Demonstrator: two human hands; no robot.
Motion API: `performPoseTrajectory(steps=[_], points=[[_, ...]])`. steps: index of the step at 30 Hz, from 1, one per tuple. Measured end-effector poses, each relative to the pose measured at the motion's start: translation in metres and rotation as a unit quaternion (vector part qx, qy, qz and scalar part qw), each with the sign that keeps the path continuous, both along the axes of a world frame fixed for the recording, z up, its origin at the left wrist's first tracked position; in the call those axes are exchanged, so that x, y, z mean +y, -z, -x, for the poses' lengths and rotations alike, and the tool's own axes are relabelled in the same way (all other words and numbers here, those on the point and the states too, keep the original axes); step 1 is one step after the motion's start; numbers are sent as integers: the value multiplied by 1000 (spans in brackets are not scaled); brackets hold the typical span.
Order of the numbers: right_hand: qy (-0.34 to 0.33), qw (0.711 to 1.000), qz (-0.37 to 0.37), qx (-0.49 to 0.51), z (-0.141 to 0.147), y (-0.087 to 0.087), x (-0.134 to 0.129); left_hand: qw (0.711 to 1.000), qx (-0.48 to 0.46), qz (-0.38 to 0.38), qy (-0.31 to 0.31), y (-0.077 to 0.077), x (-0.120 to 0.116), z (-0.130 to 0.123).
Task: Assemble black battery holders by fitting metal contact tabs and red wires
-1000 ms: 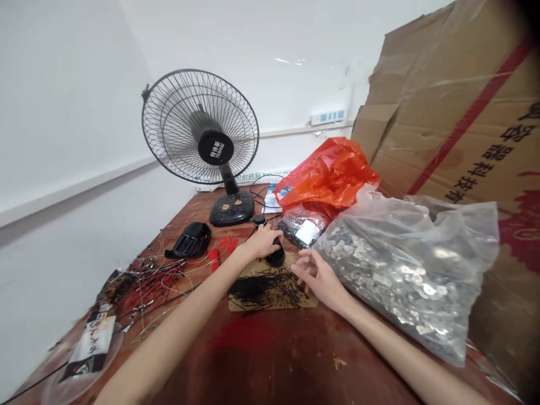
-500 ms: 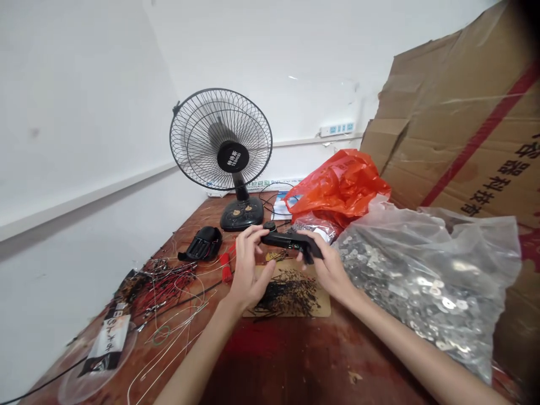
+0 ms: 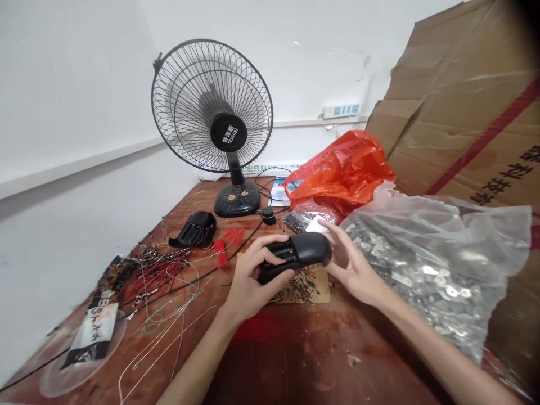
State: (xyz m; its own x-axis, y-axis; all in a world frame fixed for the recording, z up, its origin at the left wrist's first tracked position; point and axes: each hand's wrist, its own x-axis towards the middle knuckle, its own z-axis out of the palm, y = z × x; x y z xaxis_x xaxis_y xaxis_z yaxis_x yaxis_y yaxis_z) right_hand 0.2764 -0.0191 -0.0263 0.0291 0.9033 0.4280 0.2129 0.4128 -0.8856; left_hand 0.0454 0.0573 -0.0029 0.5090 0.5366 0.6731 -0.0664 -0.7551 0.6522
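Observation:
A black plastic casing [image 3: 310, 249] with a rounded end and an open compartment is held above a tan board [image 3: 323, 284] strewn with small dark pieces. My left hand [image 3: 257, 275] grips the casing's left end, thumb in front and fingers over the compartment. At the rounded right end is my right hand [image 3: 352, 264], its thumb and fingers spread apart; whether a fingertip touches the casing cannot be made out. A similar black casing [image 3: 196, 229] lies on the table to the left, near a red wire bundle [image 3: 221, 253].
A fan [image 3: 237, 198] stands at the back, with a small black round part [image 3: 268, 215] near its base. Red wires [image 3: 160, 275] lie left. A clear bag of metal pieces [image 3: 422, 270], a red bag [image 3: 341, 169] and cardboard [image 3: 464, 112] are right.
The casing has turned over, now showing its rounded end and compartment. My right hand has loosened and spread its fingers. The view has shifted slightly.

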Motion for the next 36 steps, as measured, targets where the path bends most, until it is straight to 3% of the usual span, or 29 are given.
performPoseTrajectory(steps=[2, 4, 8, 13, 19, 32, 36], points=[[-43, 997, 59, -15, -17, -9, -6, 989, 19, -144, -35, 1, 1, 5], [-38, 998, 55, 13, -26, -17, -11, 966, 37, -252, -53, 6, 1, 7], [-34, 994, 82, 69, 2, -21, -13, 930, 60, -360, -44, 20, 0, 0], [-31, 976, 51, 212, 47, -8, -6, 930, 35, -365, -9, 31, -6, -11], [-42, 949, 52, 309, 50, 1, -9, 932, 5, -362, -26, 44, -10, -19], [74, 956, 39, 282, 59, 3, -12, 939, 25, -341, 21, 54, -4, -20], [75, 958, 39, 276, 57, 4, -13, 938, 21, -346, 14, 55, -3, -20]])
